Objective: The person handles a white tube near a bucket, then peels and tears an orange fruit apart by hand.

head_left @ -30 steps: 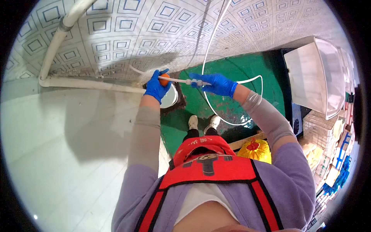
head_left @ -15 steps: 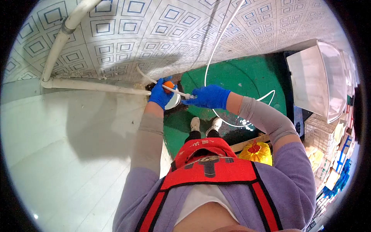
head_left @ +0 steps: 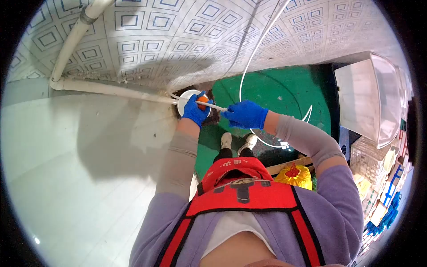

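Okay, I see left hand (head_left: 196, 111) gripping orange ball (head_left: 203, 102) and tube (head_left: 214, 106) over bucket (head_left: 185, 95), right hand (head_left: 247, 114) clenched on tube's end; wall (head_left: 209, 44) close behind bucket, green floor (head_left: 278, 93) runs off right; since earlier, right hand curled in, more bucket rim shows
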A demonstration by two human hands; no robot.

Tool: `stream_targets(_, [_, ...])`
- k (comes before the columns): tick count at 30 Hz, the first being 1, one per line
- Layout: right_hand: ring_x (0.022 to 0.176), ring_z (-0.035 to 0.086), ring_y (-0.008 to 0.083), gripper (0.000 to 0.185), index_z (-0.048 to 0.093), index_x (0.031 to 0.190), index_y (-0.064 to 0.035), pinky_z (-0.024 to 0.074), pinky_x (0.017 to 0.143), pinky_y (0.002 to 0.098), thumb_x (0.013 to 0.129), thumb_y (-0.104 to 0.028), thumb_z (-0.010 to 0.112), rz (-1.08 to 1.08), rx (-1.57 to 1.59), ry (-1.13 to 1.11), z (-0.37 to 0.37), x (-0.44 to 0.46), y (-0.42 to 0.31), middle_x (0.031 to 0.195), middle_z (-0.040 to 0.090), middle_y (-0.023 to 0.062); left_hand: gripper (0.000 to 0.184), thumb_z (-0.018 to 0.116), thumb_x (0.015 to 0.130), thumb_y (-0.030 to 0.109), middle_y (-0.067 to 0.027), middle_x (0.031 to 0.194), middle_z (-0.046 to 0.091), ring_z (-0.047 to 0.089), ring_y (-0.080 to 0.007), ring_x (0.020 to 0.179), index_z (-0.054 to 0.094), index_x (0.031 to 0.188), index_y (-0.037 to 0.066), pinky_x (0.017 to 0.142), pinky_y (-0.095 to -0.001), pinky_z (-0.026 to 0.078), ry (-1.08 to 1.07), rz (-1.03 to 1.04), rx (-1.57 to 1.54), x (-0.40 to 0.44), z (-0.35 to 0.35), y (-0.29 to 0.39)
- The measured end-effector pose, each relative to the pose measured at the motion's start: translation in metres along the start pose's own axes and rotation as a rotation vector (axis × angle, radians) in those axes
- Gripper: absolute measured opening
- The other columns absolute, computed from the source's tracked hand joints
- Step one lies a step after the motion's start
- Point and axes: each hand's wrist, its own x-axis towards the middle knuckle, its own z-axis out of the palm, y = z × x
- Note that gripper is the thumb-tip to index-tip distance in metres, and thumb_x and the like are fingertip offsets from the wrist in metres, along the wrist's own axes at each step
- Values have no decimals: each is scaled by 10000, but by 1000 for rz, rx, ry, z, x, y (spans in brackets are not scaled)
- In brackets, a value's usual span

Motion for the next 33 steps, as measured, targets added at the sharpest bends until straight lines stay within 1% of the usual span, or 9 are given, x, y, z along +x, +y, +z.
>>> stream_targets(6, [633, 571, 323, 256, 527, 844, -104, 459, 530, 407, 774, -350, 511, 122, 73, 73, 1, 3, -4, 699, 558, 141, 280, 553, 764, 142, -109, 923, 533, 534, -211, 805, 496, 1015, 33, 686, -319, 507, 95, 23, -9, 11, -5, -3])
stream_targets(9, [633, 568, 325, 265, 543, 797, -102, 456, 539, 405, 775, -363, 506, 276, 108, 205, -13, 7, -9, 680, 561, 134, 172, 563, 749, 162, -142, 881, 509, 536, -283, 749, 495, 869, 60, 651, -396, 516, -196, 181, 217, 44, -42, -8])
stream_targets(19, [598, 550, 313, 281, 530, 707, -95, 428, 507, 384, 715, -368, 598, 446, 182, 372, 3, -14, -1, 655, 554, 117, 143, 498, 805, 160, -96, 829, 549, 528, -217, 776, 498, 910, 63, 703, -339, 478, -43, 38, 38, 41, -6, -17])
stream_targets(22, [645, 574, 284, 260, 552, 770, -87, 448, 549, 354, 702, -324, 635, 498, 283, 384, 3, -28, 7, 712, 580, 104, 141, 497, 809, 151, -102, 813, 526, 522, -215, 768, 495, 903, 45, 688, -344, 481, -8, 17, -49, 39, 9, -22])
stream_targets(24, [681, 587, 221, 305, 579, 942, -112, 460, 612, 313, 690, -259, 670, 490, 487, 454, 7, -40, 18, 759, 592, 85, 151, 500, 808, 155, -104, 768, 513, 518, -208, 729, 493, 894, 30, 681, -343, 482, -37, 21, -116, 32, 21, -29])
stream_targets(25, [681, 587, 221, 305, 579, 942, -112, 460, 612, 313, 690, -259, 670, 485, 494, 462, 6, -48, 19, 759, 592, 85, 161, 491, 809, 166, -102, 751, 503, 513, -206, 698, 490, 882, 22, 679, -352, 483, -56, 142, 79, 25, 32, -39])
stream_targets(27, [704, 574, 167, 453, 528, 1114, -139, 458, 662, 281, 694, -222, 676, 540, 720, 397, 1, -66, 20, 792, 590, 70, 187, 490, 810, 175, -97, 752, 502, 510, -210, 684, 500, 933, 35, 698, -343, 480, 7, 91, 36, 30, 38, -50])
stream_targets(32, [690, 563, 163, 504, 494, 1163, -145, 456, 666, 278, 699, -228, 672, 549, 649, 425, 13, -106, 27, 774, 581, 67, 256, 498, 801, 167, -86, 751, 510, 516, -223, 689, 506, 1037, 70, 706, -337, 478, 2, 22, -12, 27, 61, -85])
stream_targets(33, [690, 569, 174, 499, 498, 1157, -138, 458, 665, 283, 699, -236, 671, 603, 642, 425, 10, -114, 26, 779, 585, 72, 290, 521, 786, 175, -91, 780, 525, 525, -229, 715, 502, 1057, 72, 702, -346, 477, -137, 144, 142, 36, 51, -95])
